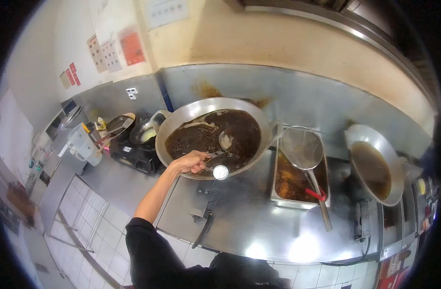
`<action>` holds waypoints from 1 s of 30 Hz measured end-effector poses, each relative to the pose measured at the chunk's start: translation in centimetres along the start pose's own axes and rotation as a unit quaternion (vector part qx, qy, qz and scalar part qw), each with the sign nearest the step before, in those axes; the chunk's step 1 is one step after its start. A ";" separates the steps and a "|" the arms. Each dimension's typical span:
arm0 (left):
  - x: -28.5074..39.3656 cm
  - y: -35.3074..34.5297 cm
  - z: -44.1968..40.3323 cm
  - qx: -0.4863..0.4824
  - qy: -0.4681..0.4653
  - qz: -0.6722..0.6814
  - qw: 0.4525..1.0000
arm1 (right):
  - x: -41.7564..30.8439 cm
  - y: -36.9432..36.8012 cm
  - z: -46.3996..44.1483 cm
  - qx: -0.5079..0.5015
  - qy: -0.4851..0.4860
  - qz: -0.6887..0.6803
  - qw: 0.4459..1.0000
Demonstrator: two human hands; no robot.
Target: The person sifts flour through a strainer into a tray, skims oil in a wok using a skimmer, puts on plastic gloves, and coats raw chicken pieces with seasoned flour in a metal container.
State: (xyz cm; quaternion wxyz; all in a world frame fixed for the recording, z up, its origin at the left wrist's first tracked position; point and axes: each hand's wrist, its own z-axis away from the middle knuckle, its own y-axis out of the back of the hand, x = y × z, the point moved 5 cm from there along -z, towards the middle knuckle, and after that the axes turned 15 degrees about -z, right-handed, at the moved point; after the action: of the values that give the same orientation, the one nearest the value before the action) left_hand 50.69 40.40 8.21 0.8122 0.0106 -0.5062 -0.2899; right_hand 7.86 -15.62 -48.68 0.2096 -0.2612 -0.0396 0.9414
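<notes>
A large metal wok (pixel 182 111) holds dark brown liquid with some foam. Over its front rim reaches my left or right arm in a black sleeve; judging by the thumb and the side it comes from, this is my left hand (pixel 192 162), closed around the handle of a ladle (pixel 225 140). The ladle's bowl is at the liquid near the wok's middle, with something pale in it. A round white-faced dial (pixel 221 172) sits at the wok's front rim, close to the hand. My right hand is out of view.
A strainer (pixel 302 147) lies across a rectangular metal tray (pixel 301 204) of brown liquid. Another wok (pixel 397 185) stands at the right. Small pans (pixel 119 126) and a clear plastic jug (pixel 83 144) are at the left, behind the steel counter (pixel 249 212).
</notes>
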 end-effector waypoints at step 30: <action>-10.5 -9.3 14.7 0.285 -0.035 0.260 0.922 | 1.8 -0.9 2.2 -0.021 -0.077 -0.152 0.985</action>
State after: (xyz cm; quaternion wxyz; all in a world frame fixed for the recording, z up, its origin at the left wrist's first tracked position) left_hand 30.85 41.81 3.89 0.8033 0.0994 -0.5806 0.0875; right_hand 5.65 -13.97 -47.44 0.3414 -0.1829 -0.1148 0.9148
